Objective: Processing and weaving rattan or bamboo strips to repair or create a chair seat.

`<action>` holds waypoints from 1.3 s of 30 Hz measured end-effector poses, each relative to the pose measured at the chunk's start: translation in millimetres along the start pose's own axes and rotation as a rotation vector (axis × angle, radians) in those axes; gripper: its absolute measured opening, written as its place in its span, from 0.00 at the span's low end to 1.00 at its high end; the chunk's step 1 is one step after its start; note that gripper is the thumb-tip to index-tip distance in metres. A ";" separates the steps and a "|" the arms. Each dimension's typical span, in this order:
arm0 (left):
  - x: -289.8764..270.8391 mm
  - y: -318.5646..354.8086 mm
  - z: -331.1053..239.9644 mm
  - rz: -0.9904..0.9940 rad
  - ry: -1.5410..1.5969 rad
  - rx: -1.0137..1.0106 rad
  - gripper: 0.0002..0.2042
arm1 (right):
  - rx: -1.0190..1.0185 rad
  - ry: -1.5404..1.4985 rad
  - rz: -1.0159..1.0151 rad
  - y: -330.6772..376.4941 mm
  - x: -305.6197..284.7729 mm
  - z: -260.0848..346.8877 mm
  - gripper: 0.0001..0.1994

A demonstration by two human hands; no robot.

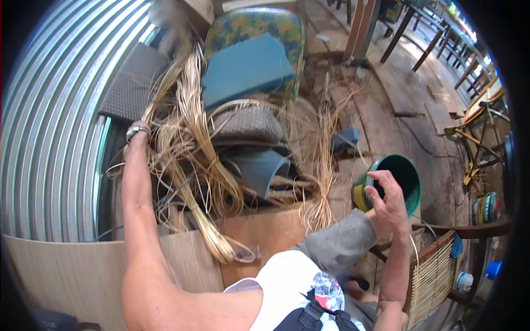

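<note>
The strands [190,102] lie heaped left of the bucket [407,182]. My left hand [144,125] is at their left edge — from here I can't tell whether its fingers grip. My right hand [391,203] is empty, fingers apart. Likely picking strands; next calls for a clean pull.

No words readable here: over on the right, a small red, white and green cylindrical can [486,209] carries lettering, too small and blurred.
</note>
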State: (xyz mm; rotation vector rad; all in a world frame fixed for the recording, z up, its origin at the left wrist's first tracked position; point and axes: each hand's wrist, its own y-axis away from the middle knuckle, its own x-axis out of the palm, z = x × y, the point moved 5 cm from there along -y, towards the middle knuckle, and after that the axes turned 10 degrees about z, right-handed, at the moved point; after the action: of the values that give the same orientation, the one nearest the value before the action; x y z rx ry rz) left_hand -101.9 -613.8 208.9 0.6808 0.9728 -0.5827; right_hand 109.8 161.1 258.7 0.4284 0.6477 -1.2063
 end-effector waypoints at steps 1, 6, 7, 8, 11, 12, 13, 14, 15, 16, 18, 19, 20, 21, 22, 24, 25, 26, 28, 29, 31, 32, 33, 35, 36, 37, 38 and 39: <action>-0.9 7.4 4.8 -0.059 0.032 -0.040 0.16 | 0.038 -0.018 0.021 4.1 2.8 -6.1 0.13; -10.0 70.6 23.7 -0.853 -0.376 0.086 0.22 | 0.176 -0.057 0.101 17.1 24.2 -30.5 0.12; 2.3 76.7 33.3 -1.078 -0.523 0.271 0.25 | 0.176 -0.075 0.124 16.5 30.8 -32.5 0.12; 6.2 90.3 22.9 -1.063 -0.534 0.291 0.25 | 0.167 -0.086 0.130 19.4 33.9 -35.3 0.12; -13.1 188.2 -28.4 -1.002 0.012 0.555 0.32 | 0.225 -0.172 0.159 29.4 44.9 -43.5 0.11; -7.9 214.5 -30.0 -0.990 0.226 0.565 0.27 | 0.209 -0.226 0.147 34.3 49.9 -54.1 0.11; 0.5 238.6 -32.4 -0.973 0.445 0.570 0.22 | 0.195 -0.274 0.129 38.2 51.8 -62.3 0.11; 20.9 257.0 -41.4 -0.746 0.596 0.427 0.19 | 0.225 -0.306 0.119 44.2 51.7 -67.7 0.11; 49.2 277.5 -46.0 -0.515 0.730 0.277 0.18 | 0.237 -0.312 0.122 50.4 53.1 -69.5 0.11; 91.5 291.2 -45.4 -0.339 0.841 0.218 0.22 | 0.224 -0.322 0.125 51.0 55.7 -71.5 0.11; 162.1 312.2 -35.4 -0.151 0.612 0.044 0.28 | 0.226 -0.365 0.139 49.9 60.4 -74.4 0.10; 175.5 330.5 -35.0 -0.103 0.583 -0.030 0.29 | 0.227 -0.368 0.134 51.2 63.2 -75.0 0.10; 165.4 353.4 -47.9 -0.281 0.406 0.030 0.30 | 0.213 -0.382 0.118 53.4 63.5 -74.3 0.10; 151.5 379.2 -56.6 -0.458 0.221 0.080 0.32 | 0.194 -0.403 0.109 55.5 65.6 -72.3 0.10; 134.7 397.0 -68.5 -0.589 0.183 0.219 0.33 | 0.194 -0.378 0.115 56.5 61.5 -66.3 0.10; 102.5 421.7 -91.0 -0.793 0.201 0.503 0.28 | 0.187 -0.362 0.101 58.8 59.1 -68.8 0.10; 103.2 424.5 -93.7 -0.798 0.202 0.510 0.28 | 0.180 -0.357 0.106 62.1 57.5 -69.4 0.10; 115.5 415.5 -92.9 -0.557 0.315 0.465 0.27 | 0.188 -0.358 0.089 64.5 54.9 -70.7 0.10; 170.6 381.5 -74.7 -0.290 0.404 0.321 0.26 | 0.160 -0.380 0.063 60.5 55.9 -73.7 0.10; 197.5 370.2 -63.7 -0.133 0.454 0.112 0.36 | 0.150 -0.385 0.047 64.3 52.9 -73.4 0.11; 252.9 338.7 -35.5 -0.101 0.502 -0.018 0.42 | 0.140 -0.403 0.032 64.2 52.6 -74.6 0.11; 274.5 322.6 -21.8 -0.107 0.500 -0.013 0.42 | 0.124 -0.418 0.033 63.1 53.4 -73.7 0.11; 295.1 304.8 -13.2 -0.033 0.641 0.070 0.43 | 0.124 -0.420 0.024 62.9 53.0 -72.5 0.11; 290.1 295.1 -28.8 0.047 0.783 0.176 0.45 | 0.119 -0.360 0.015 65.1 50.9 -70.5 0.11; 273.0 305.4 -44.3 0.250 0.834 0.154 0.47 | 0.111 -0.359 -0.005 68.2 50.8 -72.5 0.11; 266.2 313.6 -51.3 0.452 0.878 0.117 0.50 | 0.113 -0.359 -0.013 69.4 49.7 -70.5 0.11; 261.0 311.0 -50.4 0.284 0.828 0.108 0.46 | 0.135 -0.366 0.001 67.6 50.9 -68.6 0.11; 258.3 312.8 -45.5 0.211 0.865 0.108 0.37 | 0.157 -0.373 0.019 65.8 52.9 -67.5 0.11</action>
State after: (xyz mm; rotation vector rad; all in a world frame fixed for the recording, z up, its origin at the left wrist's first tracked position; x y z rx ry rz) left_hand 211.4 -412.0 42.3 1.1568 1.6465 -0.1308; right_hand 168.0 185.8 171.1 0.3267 0.2294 -1.2819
